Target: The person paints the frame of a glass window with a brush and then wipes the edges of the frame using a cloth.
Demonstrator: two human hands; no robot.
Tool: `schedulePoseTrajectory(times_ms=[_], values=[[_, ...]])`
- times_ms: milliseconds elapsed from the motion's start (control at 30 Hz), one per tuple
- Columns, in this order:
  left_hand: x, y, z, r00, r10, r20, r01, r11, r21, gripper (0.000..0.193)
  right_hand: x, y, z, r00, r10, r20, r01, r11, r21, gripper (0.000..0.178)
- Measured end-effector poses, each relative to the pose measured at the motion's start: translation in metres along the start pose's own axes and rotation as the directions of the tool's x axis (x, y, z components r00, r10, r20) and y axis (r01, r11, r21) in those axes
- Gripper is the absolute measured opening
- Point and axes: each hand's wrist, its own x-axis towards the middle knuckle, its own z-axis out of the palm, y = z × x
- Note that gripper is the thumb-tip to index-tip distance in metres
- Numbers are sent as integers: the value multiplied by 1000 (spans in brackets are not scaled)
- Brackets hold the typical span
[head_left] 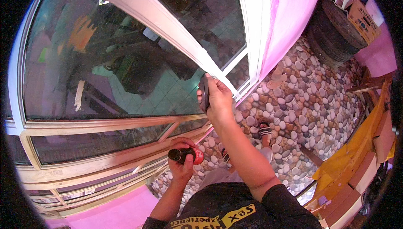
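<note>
My left hand (180, 173) is wrapped round a small dark bottle (179, 155) with a red label, held low in front of the window's lower frame. Its dark round end tips toward the window. Higher up, my right hand (221, 99) grips a dark, folded cloth-like pad (204, 91) between thumb and fingers. The pad is at the lower corner of a large glass pane (138, 74), beside the white frame post (184, 46). Whether the pad touches the glass or the frame, I cannot tell.
A pink wall (289, 15) runs right of the window. Pebble-patterned flooring (294, 103) lies below, with my sandalled feet on it. Stacked dark tires (331, 32) hold a cardboard box (363, 21) at far right. Cardboard boxes (348, 204) and yellow sheeting (340, 162) line the lower right.
</note>
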Motion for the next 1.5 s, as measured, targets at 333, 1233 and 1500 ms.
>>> schedulePoseTrajectory(times_ms=[333, 1233, 1500], values=[[0, 0, 0, 1000, -21, -23, 21, 1000, 17, 33, 9, 10, -14, 998, 50, -33, -47, 996, 74, 26], [-24, 8, 2, 998, -47, -34, 47, 999, 11, 31, 42, 52, -99, 950, 255, -178, -232, 962, 141, 25], [-36, 10, -3, 996, -64, -61, 65, 998, 15, 33, -1, 56, -130, 990, 85, -115, -98, 989, -111, 26]])
